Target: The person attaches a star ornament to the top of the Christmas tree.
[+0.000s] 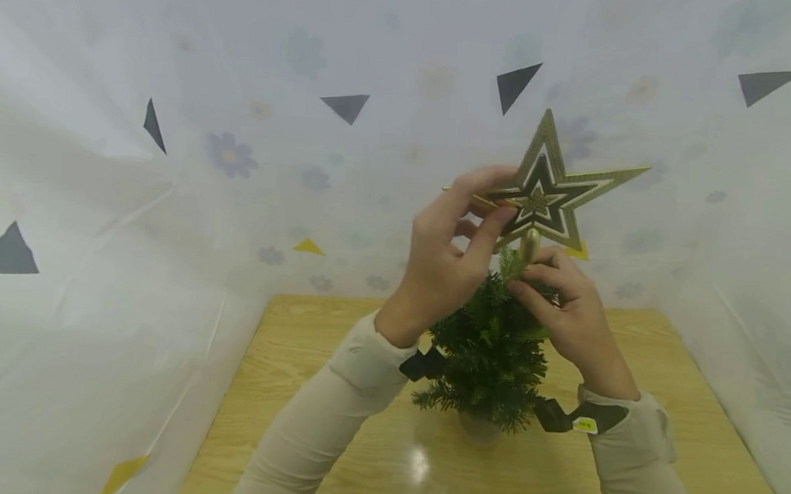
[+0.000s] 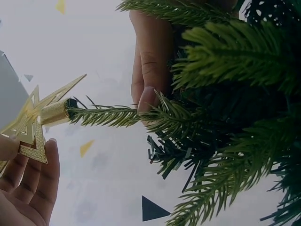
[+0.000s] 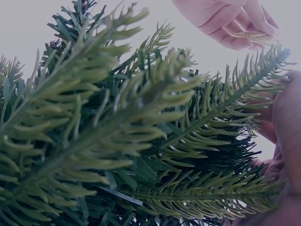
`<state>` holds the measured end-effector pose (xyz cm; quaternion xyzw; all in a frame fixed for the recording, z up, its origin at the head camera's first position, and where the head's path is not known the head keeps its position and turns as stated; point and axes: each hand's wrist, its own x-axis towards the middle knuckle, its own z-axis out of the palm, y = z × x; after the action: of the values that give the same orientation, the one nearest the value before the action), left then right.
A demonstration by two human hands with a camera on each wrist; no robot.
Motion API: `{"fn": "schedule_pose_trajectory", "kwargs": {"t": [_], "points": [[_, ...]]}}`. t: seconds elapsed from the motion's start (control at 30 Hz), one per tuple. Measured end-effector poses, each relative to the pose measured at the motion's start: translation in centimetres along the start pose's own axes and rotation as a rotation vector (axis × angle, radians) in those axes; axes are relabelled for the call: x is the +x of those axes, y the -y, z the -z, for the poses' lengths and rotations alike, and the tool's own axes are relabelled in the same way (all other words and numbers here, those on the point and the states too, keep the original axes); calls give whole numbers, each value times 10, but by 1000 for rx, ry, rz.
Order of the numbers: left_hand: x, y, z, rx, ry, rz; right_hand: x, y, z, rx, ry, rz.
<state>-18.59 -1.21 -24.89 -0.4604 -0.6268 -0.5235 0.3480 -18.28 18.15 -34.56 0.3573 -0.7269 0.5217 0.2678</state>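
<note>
A gold star tree topper point(image 1: 551, 192) is pinched by its left point in my left hand point(image 1: 450, 248). Its short gold sleeve point(image 2: 55, 113) points down at the treetop, and the tip of the top sprig point(image 2: 106, 116) reaches the sleeve's open end. My right hand point(image 1: 570, 305) pinches that sprig below the sleeve, thumb and fingertips on the green needles. Under both hands stands a small artificial Christmas tree point(image 1: 493, 356), upright in a pale pot point(image 1: 478, 429). Close branches point(image 3: 141, 108) fill much of the right wrist view.
The tree stands on a light wooden table point(image 1: 295, 368). A whitish sheet point(image 1: 392, 45) with faint flowers and dark and yellow triangles hangs behind and at the sides. Dark wrist cameras point(image 1: 577, 418) sit at both cuffs, near the branches.
</note>
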Motion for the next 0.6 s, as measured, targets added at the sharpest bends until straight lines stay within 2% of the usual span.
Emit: {"fn": "schedule_pose_trajectory", "kwargs": {"t": [0.6], "points": [[-3, 1, 3, 24, 3, -17, -1, 1, -3, 6, -14, -9]]}}
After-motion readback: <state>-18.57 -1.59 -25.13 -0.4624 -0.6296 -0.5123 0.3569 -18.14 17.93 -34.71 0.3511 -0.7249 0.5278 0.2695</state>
